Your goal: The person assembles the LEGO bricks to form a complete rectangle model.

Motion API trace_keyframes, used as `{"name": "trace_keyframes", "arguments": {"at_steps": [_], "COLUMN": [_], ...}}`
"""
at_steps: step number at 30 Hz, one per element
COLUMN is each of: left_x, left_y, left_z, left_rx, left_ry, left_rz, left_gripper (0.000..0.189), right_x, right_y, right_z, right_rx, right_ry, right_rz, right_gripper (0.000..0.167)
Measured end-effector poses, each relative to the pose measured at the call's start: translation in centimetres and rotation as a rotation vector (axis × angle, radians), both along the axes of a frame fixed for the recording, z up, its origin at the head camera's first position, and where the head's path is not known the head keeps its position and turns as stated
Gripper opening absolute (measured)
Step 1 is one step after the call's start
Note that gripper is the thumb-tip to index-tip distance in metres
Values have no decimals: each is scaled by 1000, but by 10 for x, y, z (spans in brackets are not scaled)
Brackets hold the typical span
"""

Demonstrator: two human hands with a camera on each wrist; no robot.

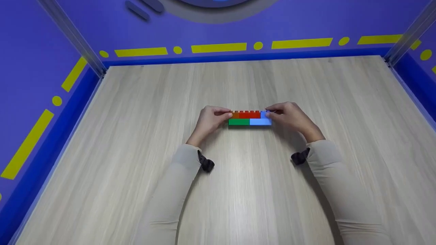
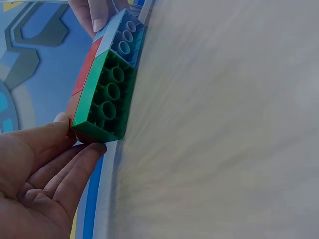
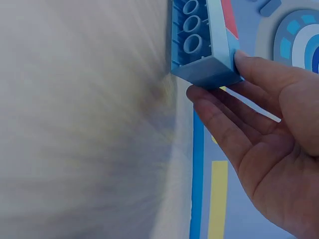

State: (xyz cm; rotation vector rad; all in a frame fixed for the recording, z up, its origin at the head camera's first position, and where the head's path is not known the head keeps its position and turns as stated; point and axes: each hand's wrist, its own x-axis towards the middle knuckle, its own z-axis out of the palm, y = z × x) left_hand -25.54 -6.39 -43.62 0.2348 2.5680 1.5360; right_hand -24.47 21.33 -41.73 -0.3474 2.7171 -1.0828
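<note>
Both hands hold a two-row bar of joined toy building bricks, studs up, raised off the tabletop. Its lower row is a green brick (image 1: 239, 122) and a light blue brick (image 1: 260, 121). On top sit an orange brick (image 1: 235, 115), a red brick (image 1: 249, 115) and a small blue brick (image 1: 263, 115). My left hand (image 1: 212, 119) pinches the orange end between thumb and fingers. At the opposite end, my right hand (image 1: 289, 115) pinches the small blue brick. Hollow undersides with round tubes show on the green brick (image 2: 110, 92) and the light blue brick (image 3: 192, 37).
A pale wood-grain table (image 1: 218, 190) lies beneath both arms. Blue panels (image 1: 218, 32) with yellow dashes and dots border it at the back and both sides. Each wrist wears a small black camera, including the left one (image 1: 206, 164).
</note>
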Motion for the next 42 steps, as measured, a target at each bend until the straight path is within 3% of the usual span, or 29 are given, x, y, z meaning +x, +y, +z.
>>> {"name": "trace_keyframes", "arguments": {"at_steps": [11, 27, 42], "left_x": [-1, 2, 1], "left_y": [-2, -4, -4], "left_z": [-1, -3, -3], "left_rx": [-7, 61, -6], "left_ry": [-42, -87, -64], "left_rz": [-29, -85, -99], "left_gripper": [30, 37, 42], "right_x": [0, 4, 3], "right_y": [-4, -3, -3], "right_z": [-3, -6, -7], "right_rx": [-27, -61, -34], "right_ry": [17, -29, -41], "right_rz": [-97, -68, -28], "right_gripper": [38, 44, 50]}}
